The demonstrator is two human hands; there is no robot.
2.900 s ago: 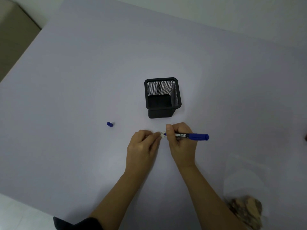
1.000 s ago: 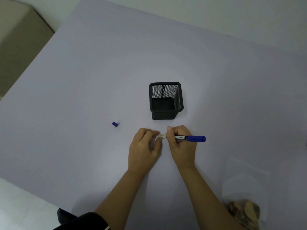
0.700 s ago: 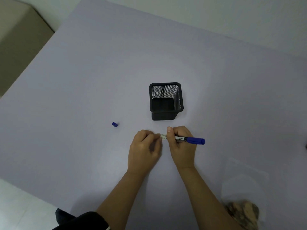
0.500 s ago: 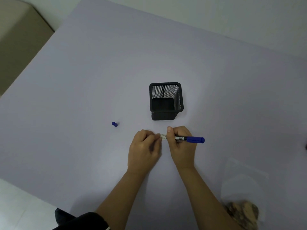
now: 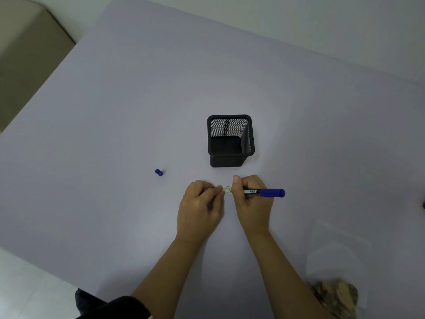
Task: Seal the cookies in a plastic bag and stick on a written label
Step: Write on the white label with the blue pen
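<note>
A head-worn camera looks down on a pale lilac worktop (image 5: 138,111) with a black mesh pen holder (image 5: 230,140) standing near its middle. Just nearer the person than the holder, two bare hands meet over a small white label (image 5: 226,190). The left hand (image 5: 200,207) is curled, fingertips pressing the label's left end flat to the surface. The right hand (image 5: 251,199) is closed around a blue marker (image 5: 264,192), its barrel pointing away to the right of the holder and its tip hidden by the fingers at the label. The marker's blue cap (image 5: 159,172) lies by itself to the left of the holder, well clear of both hands. To the right of the holder and much nearer the person, at the worktop's front edge, lies a clear plastic bag (image 5: 338,256) with cookies (image 5: 334,293) in its bottom; whether it is sealed cannot be told. The likely risks: the small label could slip or curl if the left fingertips ease, smearing the writing, and the loose cap could roll off. The right forearm lies close to the bag, so a wide sweep could push it over the front edge. Otherwise there is open room all round the holder, with the far and left edges well away.
</note>
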